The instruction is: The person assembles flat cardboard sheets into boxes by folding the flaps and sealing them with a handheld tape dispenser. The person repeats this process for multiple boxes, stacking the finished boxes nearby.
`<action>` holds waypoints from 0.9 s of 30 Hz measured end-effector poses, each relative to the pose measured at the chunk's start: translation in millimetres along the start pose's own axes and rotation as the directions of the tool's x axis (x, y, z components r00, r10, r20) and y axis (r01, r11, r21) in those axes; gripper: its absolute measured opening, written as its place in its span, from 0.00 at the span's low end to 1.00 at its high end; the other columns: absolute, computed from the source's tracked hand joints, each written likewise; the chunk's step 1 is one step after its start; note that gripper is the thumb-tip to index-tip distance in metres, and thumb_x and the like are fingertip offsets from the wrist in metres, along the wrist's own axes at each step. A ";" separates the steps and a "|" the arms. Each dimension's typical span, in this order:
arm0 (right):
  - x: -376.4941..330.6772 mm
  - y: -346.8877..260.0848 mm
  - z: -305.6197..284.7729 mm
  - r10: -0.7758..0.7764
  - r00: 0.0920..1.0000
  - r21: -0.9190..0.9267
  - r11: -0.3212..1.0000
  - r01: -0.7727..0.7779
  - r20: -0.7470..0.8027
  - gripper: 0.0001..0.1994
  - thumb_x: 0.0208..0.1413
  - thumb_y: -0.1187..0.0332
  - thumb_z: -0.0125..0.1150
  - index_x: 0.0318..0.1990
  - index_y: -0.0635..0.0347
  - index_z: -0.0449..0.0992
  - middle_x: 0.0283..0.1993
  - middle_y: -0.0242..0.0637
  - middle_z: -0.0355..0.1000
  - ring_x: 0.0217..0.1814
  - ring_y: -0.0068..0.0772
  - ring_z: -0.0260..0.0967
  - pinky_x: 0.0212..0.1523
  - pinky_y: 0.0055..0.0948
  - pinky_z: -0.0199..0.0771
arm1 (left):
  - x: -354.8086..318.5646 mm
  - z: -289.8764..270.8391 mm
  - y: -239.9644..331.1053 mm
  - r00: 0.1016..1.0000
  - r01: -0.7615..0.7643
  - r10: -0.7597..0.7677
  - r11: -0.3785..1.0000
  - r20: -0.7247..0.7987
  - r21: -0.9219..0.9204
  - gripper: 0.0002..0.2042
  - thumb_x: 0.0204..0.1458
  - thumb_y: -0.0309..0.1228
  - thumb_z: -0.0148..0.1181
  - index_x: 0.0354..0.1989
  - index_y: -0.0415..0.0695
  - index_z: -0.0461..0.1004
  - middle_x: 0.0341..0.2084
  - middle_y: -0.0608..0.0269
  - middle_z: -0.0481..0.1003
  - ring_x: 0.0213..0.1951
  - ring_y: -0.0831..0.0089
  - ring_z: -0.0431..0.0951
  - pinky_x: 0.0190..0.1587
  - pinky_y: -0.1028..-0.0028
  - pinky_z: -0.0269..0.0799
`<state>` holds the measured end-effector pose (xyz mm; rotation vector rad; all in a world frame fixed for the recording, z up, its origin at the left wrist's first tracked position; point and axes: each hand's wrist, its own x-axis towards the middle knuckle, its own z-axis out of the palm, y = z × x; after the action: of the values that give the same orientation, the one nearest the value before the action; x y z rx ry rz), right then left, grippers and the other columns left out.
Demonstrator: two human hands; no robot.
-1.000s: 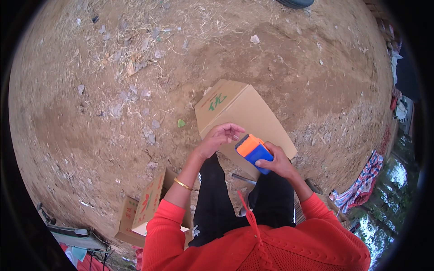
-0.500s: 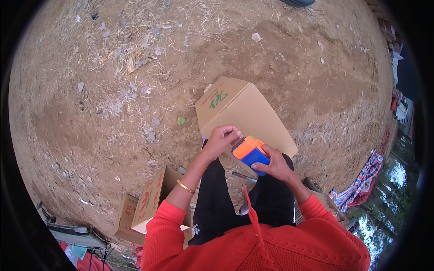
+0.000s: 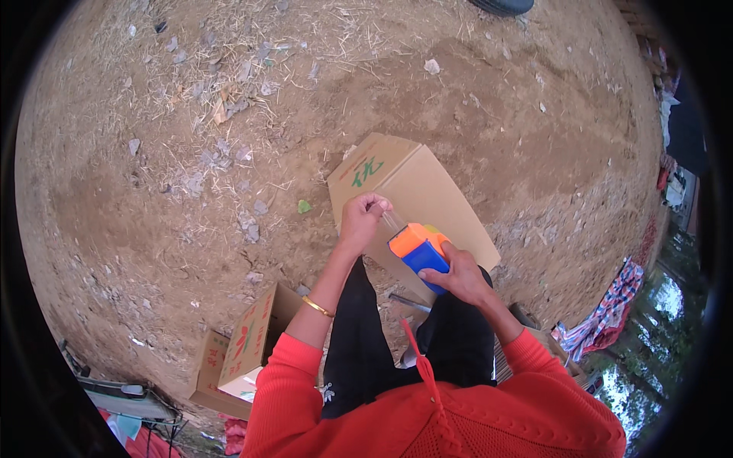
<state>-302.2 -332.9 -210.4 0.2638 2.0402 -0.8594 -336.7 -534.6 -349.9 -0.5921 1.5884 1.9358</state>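
Observation:
My right hand (image 3: 463, 275) is wrapped round an orange and blue tape dispenser (image 3: 418, 246), held above a brown cardboard box (image 3: 439, 183). From its front a short strip of clear tape (image 3: 393, 221) stretches toward my left hand (image 3: 360, 223). The fingertips of that hand are pinched together on the strip's end. Under the dispenser the box sits on the dirt ground, tilted in view, its plain long side facing up. Green print marks its far left face.
Two more cardboard boxes, one (image 3: 248, 336) with an open top and another (image 3: 208, 374) beside it, stand at the lower left. A tyre (image 3: 502, 4) lies at the far edge. Striped cloth (image 3: 603, 313) lies to the right. Straw and litter are scattered over the ground.
My left hand has moved away from the dispenser, up and to the left, drawing out a strip of clear tape. My right hand still holds the dispenser in nearly the same place.

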 end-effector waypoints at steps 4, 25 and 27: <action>-15.8 16.5 -14.2 0.111 0.993 0.041 0.993 -0.113 0.047 0.26 0.44 0.52 0.68 0.39 0.68 0.70 0.31 0.47 0.71 0.35 0.41 0.71 0.38 0.35 0.69 | 67.1 -55.6 28.0 0.987 -0.042 0.037 0.999 -0.157 -0.028 0.06 0.55 0.27 0.54 0.29 0.40 0.76 0.21 0.71 0.72 0.23 0.83 0.64 0.29 0.81 0.61; 22.3 22.5 -16.3 0.139 0.990 0.361 0.922 -0.143 0.037 0.22 0.47 0.54 0.68 0.38 0.67 0.72 0.27 0.33 0.69 0.31 0.20 0.63 0.34 0.25 0.66 | 176.2 -55.5 -76.7 0.981 0.193 -0.191 0.963 -0.029 0.190 0.05 0.54 0.22 0.51 0.32 0.37 0.74 0.30 0.60 0.77 0.23 0.77 0.71 0.26 0.72 0.71; 22.7 29.0 -14.5 0.148 0.988 0.308 0.938 -0.155 0.047 0.23 0.47 0.53 0.67 0.38 0.67 0.71 0.26 0.33 0.69 0.30 0.20 0.64 0.34 0.25 0.67 | 171.5 -51.2 -98.2 0.988 0.156 -0.152 0.963 -0.032 0.219 0.05 0.54 0.23 0.51 0.33 0.38 0.74 0.30 0.60 0.77 0.25 0.76 0.72 0.28 0.72 0.71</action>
<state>-311.1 -304.8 -236.8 0.5757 1.8293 -1.0801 -399.7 -546.4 -543.7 -0.6185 1.6859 1.6191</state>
